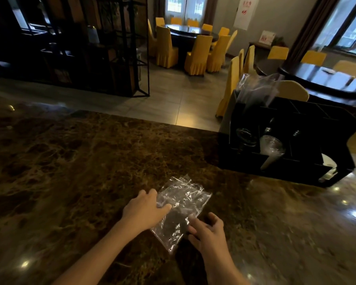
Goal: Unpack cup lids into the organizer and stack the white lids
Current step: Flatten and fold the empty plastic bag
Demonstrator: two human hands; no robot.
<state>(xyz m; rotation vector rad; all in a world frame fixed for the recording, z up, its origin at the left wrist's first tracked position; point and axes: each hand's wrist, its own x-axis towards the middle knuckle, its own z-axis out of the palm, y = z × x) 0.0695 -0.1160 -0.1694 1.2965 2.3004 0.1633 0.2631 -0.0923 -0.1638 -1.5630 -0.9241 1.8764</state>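
Fingers [162, 207] straight on plastic bag [183, 204] | left hand [146, 210] flat | right hand [207, 233] loosely spread beside it

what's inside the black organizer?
The black organizer shows clear lids, a white lid and a plastic bag. Other compartments are too dark to tell.

Yellow-covered chairs [194, 55], dark round tables [190, 34]

The white wall poster [245, 12] carries red characters too blurred to read; nothing else is legible
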